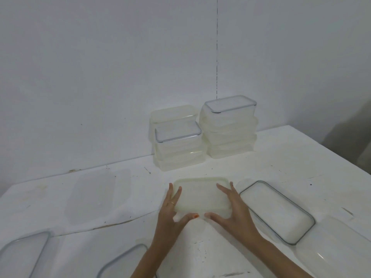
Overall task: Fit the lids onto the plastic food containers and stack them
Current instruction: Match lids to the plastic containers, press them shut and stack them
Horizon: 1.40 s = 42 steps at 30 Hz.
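At lower centre the left hand [173,207] and right hand [228,205] are clamped on the two sides of the box [201,195], thumbs at its near edge; its lid [200,189] looks seated, though the pale haze makes that hard to judge. If a corner is unclipped, the lid could pop when lifted. The stacks [202,135] against the wall in mid-frame stand close together, so a careless placement could topple them.

Bare white wall [100,67], scuffed white table [281,157]
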Each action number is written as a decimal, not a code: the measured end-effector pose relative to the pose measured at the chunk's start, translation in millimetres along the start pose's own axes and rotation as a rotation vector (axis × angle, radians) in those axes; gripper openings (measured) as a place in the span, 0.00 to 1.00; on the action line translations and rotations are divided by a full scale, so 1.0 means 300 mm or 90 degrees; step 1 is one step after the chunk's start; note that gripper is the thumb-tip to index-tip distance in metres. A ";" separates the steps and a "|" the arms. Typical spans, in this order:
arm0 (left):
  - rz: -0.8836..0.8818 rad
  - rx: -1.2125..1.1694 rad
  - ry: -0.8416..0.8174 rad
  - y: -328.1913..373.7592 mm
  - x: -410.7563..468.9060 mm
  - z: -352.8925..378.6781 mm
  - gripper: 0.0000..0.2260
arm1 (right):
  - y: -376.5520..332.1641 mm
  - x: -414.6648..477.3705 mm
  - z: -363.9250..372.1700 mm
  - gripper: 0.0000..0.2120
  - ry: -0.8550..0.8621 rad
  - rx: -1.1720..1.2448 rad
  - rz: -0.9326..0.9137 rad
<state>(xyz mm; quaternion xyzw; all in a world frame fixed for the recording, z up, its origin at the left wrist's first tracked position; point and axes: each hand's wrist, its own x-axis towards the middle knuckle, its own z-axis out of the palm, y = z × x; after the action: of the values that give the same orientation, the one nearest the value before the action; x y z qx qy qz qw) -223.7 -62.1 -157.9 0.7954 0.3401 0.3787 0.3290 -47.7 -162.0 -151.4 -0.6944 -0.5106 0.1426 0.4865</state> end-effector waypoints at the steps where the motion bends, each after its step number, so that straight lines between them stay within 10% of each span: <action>1: -0.001 -0.018 0.014 0.011 0.013 -0.005 0.38 | -0.015 0.021 -0.010 0.42 0.006 0.013 0.003; 19: -0.004 -0.285 0.220 0.337 0.608 -0.291 0.34 | -0.447 0.659 -0.130 0.38 0.057 0.153 -0.096; 33: -0.029 -0.206 0.145 0.121 0.874 -0.305 0.33 | -0.338 0.970 -0.004 0.29 0.055 0.064 -0.114; 42: -0.031 -0.091 0.170 0.136 0.846 -0.294 0.44 | -0.357 0.928 0.016 0.44 0.098 0.056 -0.115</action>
<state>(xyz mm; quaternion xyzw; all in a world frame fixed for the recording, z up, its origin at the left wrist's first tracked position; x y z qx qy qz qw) -162.4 139.3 13.9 0.7041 0.3720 0.4962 0.3458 9.8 77.2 17.4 -0.6322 -0.5258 0.0669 0.5651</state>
